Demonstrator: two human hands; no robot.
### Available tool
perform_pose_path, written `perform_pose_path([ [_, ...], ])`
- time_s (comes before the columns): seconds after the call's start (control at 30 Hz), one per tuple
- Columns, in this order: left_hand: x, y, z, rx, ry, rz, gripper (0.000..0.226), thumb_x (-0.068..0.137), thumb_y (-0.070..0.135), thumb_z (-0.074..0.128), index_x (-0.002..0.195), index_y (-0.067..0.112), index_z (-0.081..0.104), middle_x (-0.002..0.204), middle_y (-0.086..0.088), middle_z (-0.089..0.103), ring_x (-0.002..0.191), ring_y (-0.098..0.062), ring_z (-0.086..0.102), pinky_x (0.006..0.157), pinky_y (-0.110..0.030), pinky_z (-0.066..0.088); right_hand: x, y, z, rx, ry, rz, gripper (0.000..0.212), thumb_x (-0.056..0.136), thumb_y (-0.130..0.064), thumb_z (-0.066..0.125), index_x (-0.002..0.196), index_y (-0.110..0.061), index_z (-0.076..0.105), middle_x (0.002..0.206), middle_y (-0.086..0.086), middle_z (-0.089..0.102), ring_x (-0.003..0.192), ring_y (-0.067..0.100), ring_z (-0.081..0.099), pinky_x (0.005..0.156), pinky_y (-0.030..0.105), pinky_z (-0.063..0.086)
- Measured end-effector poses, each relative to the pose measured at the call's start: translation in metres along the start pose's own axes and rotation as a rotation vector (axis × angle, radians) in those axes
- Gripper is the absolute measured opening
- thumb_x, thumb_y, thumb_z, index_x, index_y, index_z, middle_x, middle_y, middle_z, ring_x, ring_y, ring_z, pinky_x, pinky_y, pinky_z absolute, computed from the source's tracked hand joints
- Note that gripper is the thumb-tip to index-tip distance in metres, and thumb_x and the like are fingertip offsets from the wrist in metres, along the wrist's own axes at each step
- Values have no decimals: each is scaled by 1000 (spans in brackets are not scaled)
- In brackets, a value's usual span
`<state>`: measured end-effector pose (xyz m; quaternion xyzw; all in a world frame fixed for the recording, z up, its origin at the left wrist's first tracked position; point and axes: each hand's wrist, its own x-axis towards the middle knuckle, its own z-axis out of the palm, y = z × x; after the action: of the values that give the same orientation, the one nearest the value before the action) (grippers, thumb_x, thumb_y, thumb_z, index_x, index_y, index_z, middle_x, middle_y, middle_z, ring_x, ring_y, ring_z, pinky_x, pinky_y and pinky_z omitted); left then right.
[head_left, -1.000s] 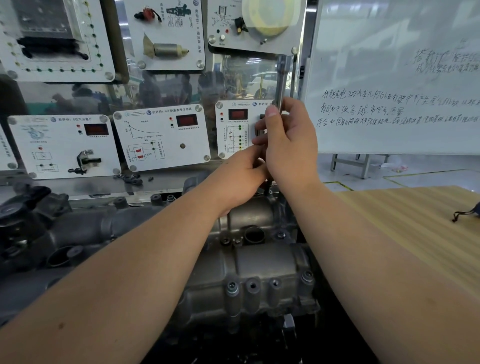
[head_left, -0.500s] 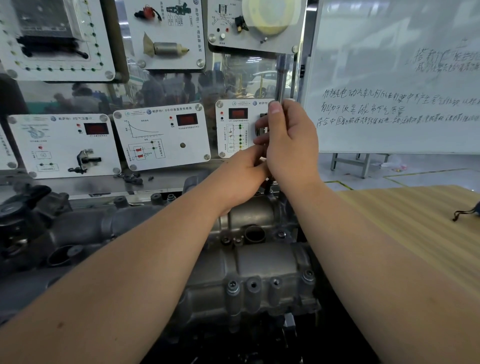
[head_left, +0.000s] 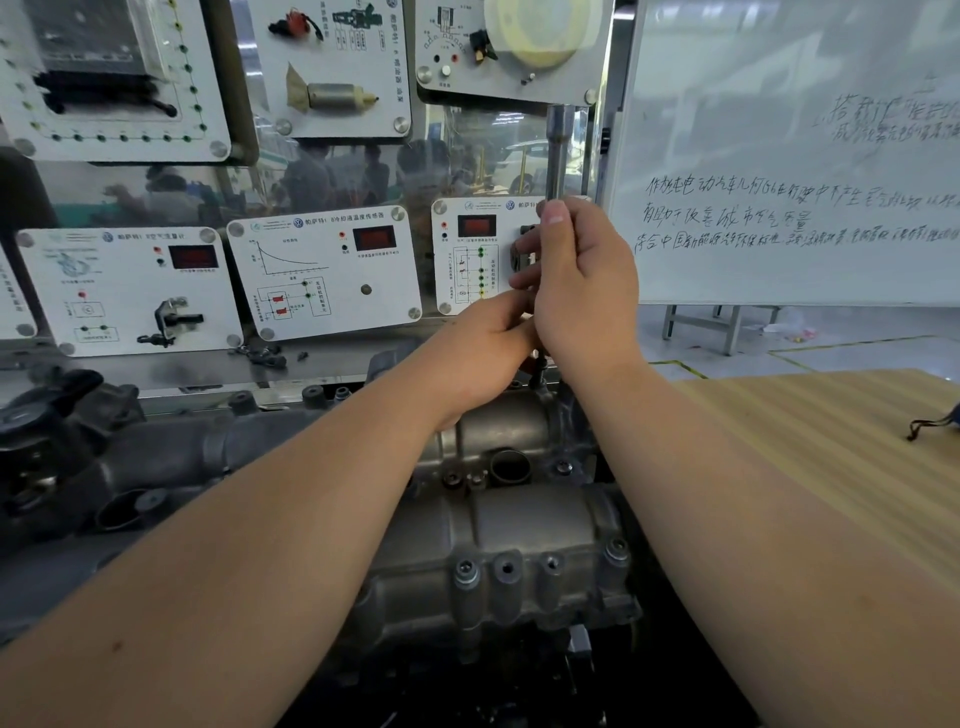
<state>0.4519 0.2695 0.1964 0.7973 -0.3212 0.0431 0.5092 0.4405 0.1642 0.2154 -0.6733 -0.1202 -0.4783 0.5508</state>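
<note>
I look down along two bare forearms to a grey metal engine casting (head_left: 519, 530) on the bench. On its top a round port (head_left: 510, 466) opens; its inside is dark and I cannot tell what it holds. Along the near edge, a row of small cup-like bosses (head_left: 506, 568) each holds a bolt head. The socket wrench (head_left: 559, 150) stands upright over the far side of the casting. It is a long, slim, silver rod with a wider sleeve at its top end, and its thin dark lower tip meets the casting below the hands. My right hand (head_left: 587, 291) is wrapped firmly round the rod's middle, thumb pointing up along it. My left hand (head_left: 483, 353) reaches in just beneath, touching the right hand; its fingertips are hidden, so I cannot tell whether they close on the rod. Behind stand white instrument panels (head_left: 322, 270) with small red displays, and a whiteboard (head_left: 779, 156) with handwriting. A wooden table (head_left: 810, 441) lies to the right.
</note>
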Motion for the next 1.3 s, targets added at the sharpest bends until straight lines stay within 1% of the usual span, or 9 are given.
perform_pose_path([
  [0.1,0,0,0,0,0,0,17,107,23,49,108,29,65,103,2,76,101,-17,71,68,-25,44,-1,-1,0,18,-8,21,23,107,-30,42,91,-30,59,78,-8,67,62,4,61,60,16,47],
  [0.23,2,-2,0,22,9,26,15,105,17,53,115,22,63,102,-6,74,97,-25,71,66,-23,50,-1,-1,-1,74,-21,40,3,104,-31,54,101,-30,54,79,-5,70,64,5,66,63,19,51],
  [0.47,2,-4,0,-2,-23,0,18,107,23,50,109,35,64,104,7,76,99,-10,71,62,-10,46,-1,-1,0,-5,-7,-9,25,106,-30,43,85,-31,57,76,-6,67,59,5,60,61,24,49],
  [0.67,5,-6,0,33,-7,39,16,102,15,56,116,17,65,102,-11,75,98,-30,72,95,-54,55,0,1,1,81,-10,40,5,103,-35,51,99,-32,53,77,-5,70,65,8,65,65,31,52],
  [0.9,3,-6,-2,12,-19,1,16,104,22,53,108,30,67,101,6,77,98,-13,73,72,-26,48,-1,-2,1,27,6,15,25,104,-35,41,87,-34,58,72,-10,67,57,5,61,57,19,48],
  [1.1,5,-7,-1,31,8,43,15,100,13,59,113,14,65,100,-13,75,96,-33,72,90,-53,57,-1,1,1,99,-21,41,4,101,-36,53,98,-37,53,73,-5,70,63,7,66,64,28,51],
  [1.17,5,-8,-1,28,6,43,15,100,13,58,113,17,65,99,-10,76,94,-30,73,82,-43,59,-1,0,0,83,-15,30,9,102,-35,51,94,-36,55,73,-7,71,60,7,66,62,26,50],
  [1.2,5,-7,-1,21,10,37,15,101,16,57,112,20,66,98,-6,76,92,-25,74,73,-29,57,-1,0,0,68,-15,25,14,102,-35,49,90,-34,56,73,-8,70,59,7,66,60,23,50],
  [1.3,2,-5,-1,5,12,-1,16,104,23,52,105,31,66,97,6,77,93,-14,73,55,-8,44,-1,-2,0,57,-11,33,26,105,-34,43,84,-31,58,74,-9,69,57,9,64,56,19,47],
])
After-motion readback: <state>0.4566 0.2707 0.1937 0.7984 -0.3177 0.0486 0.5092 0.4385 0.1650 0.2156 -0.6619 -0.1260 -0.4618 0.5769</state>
